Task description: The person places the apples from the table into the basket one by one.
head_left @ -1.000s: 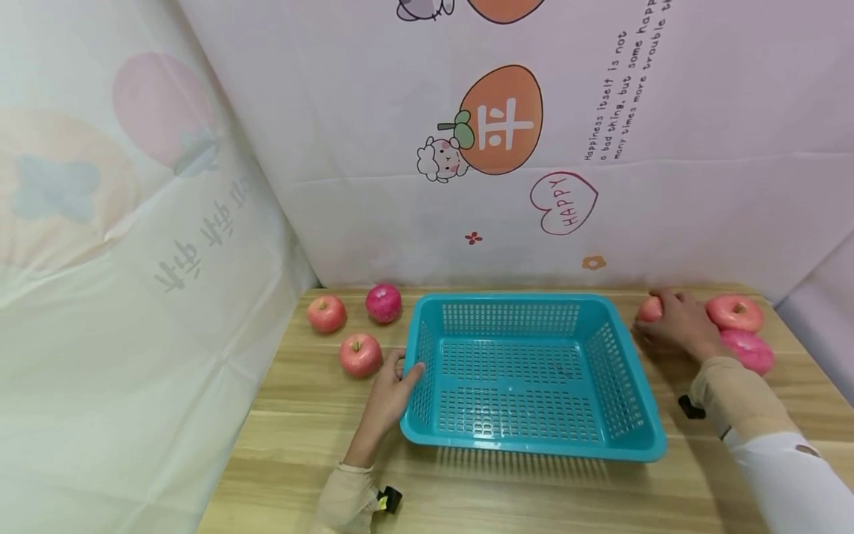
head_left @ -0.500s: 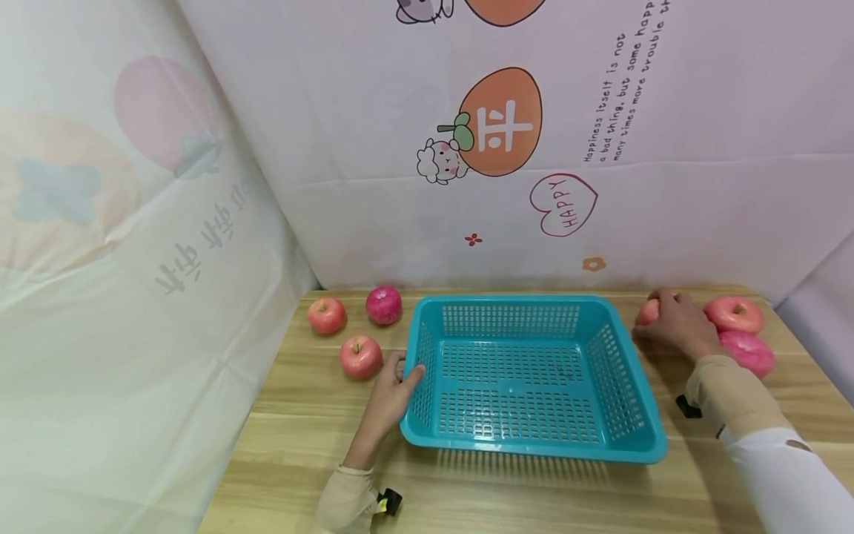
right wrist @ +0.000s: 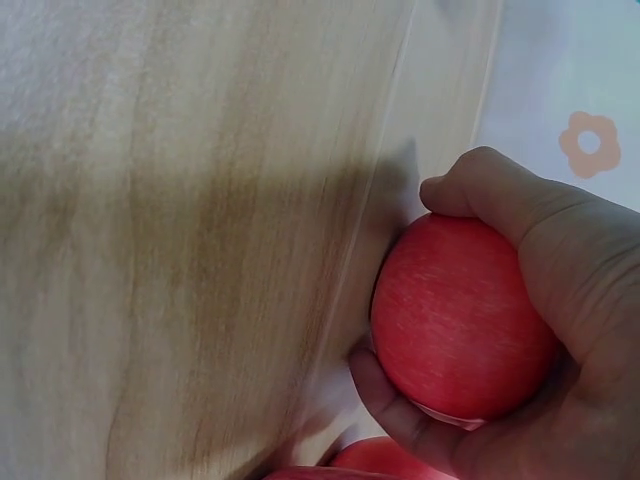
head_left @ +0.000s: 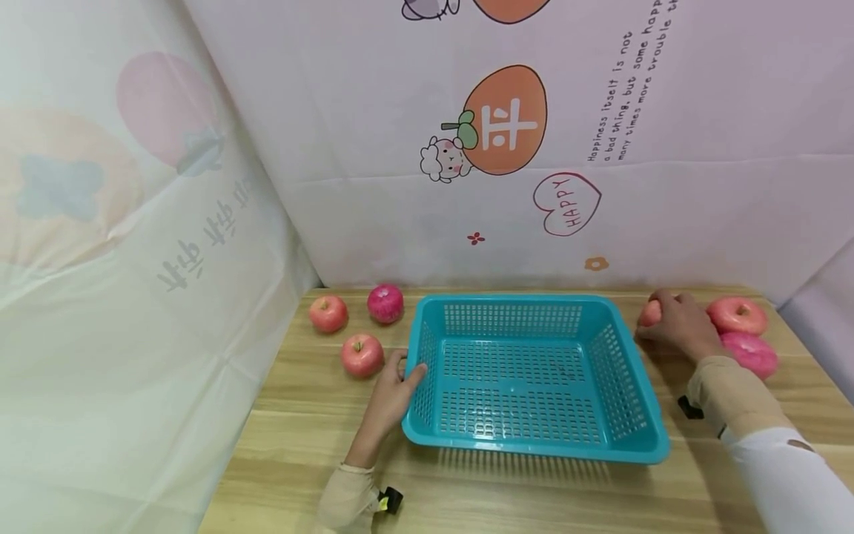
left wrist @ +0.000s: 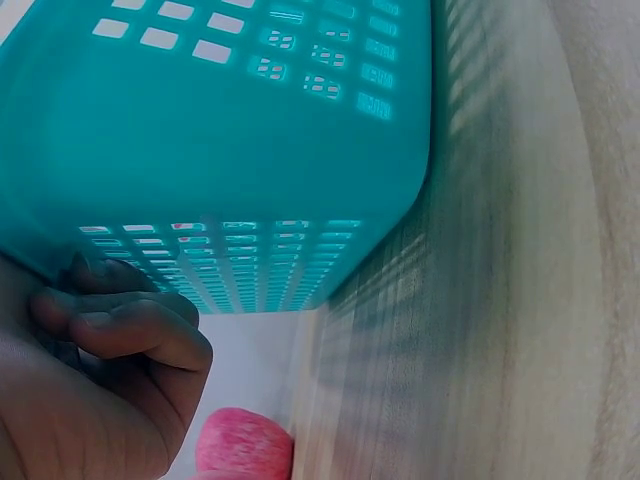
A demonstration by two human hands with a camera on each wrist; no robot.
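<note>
A teal perforated plastic basket (head_left: 510, 389) with nothing in it stands mid-table. My left hand (head_left: 392, 393) grips its left rim, thumb over the inside and fingers curled underneath. The left wrist view shows those curled fingers (left wrist: 150, 330) beside the basket wall (left wrist: 230, 150). To the right of the basket, my right hand (head_left: 683, 326) holds a red apple (head_left: 650, 313) near the table's back edge. In the right wrist view, thumb and fingers wrap around that apple (right wrist: 460, 320), low over the wood.
Left of the basket lie two apples (head_left: 328, 314) (head_left: 362, 355) and a magenta round fruit (head_left: 385, 303). Behind my right wrist are another apple (head_left: 737, 316) and a pink fruit (head_left: 750, 354). A printed white cloth (head_left: 373, 215) hangs along the table's back edge.
</note>
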